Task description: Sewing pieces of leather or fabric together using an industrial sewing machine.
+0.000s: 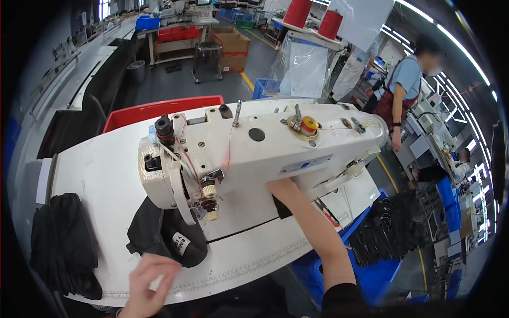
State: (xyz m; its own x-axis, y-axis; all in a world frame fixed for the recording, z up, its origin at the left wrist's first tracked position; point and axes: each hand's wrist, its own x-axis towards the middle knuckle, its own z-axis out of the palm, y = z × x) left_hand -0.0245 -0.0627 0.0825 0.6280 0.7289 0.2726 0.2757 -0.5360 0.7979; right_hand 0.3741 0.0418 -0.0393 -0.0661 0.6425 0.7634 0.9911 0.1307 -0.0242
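A white sewing machine [254, 151] stands across the table in front of me. Black fabric, shaped like a cap with a curved edge [197, 252] and a white label, lies under its needle end. My left hand [151, 281] hovers at the table's near edge just below this piece; thumb and finger tips meet in a loop, and I see nothing in them. My right forearm reaches under the machine's arm, leaving only the wrist end of my right hand [281, 188] in sight. Its fingers are hidden behind the machine. A dark patch [282, 208] shows beside that wrist.
Stacked black fabric pieces [63, 244] lie at the table's left end. More black pieces [384, 228] hang over blue material at right. Behind the machine is a red bin [159, 112]. A small red-handled tool [327, 213] lies right of my forearm. A person [405, 87] stands beyond.
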